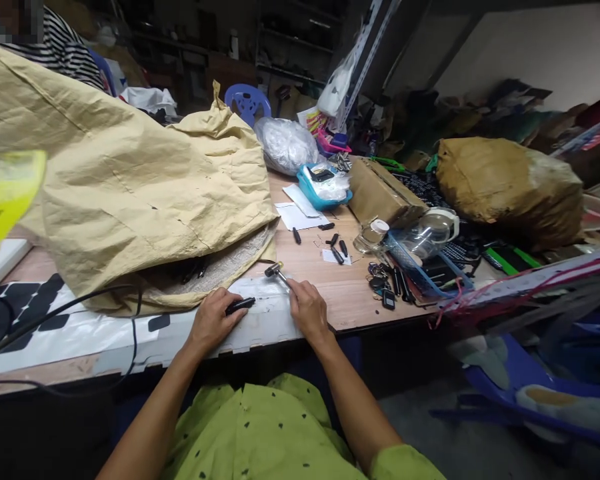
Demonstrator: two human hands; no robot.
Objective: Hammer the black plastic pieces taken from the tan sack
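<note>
My left hand [213,321] is closed around a short black cylindrical piece [240,306], whose end points right, low over a pale sheet [267,323] along the table's front edge. My right hand [308,308] grips the handle of a small hammer [274,269]; its dark head is up and to the left of the fingers, above the sheet. Just behind my left hand gapes the mouth of a large beige sack [180,180], with dark pieces partly visible inside. Several similar black pieces [337,255] lie on the tabletop beyond my right hand.
To the right are keys [379,277], a blue basket [430,280], a clear jug [433,233] and a cardboard box [383,190]. A teal tray [325,193] stands farther back. A black cable [136,333] crosses the left side. A person in a striped sleeve [73,47] is at the far left.
</note>
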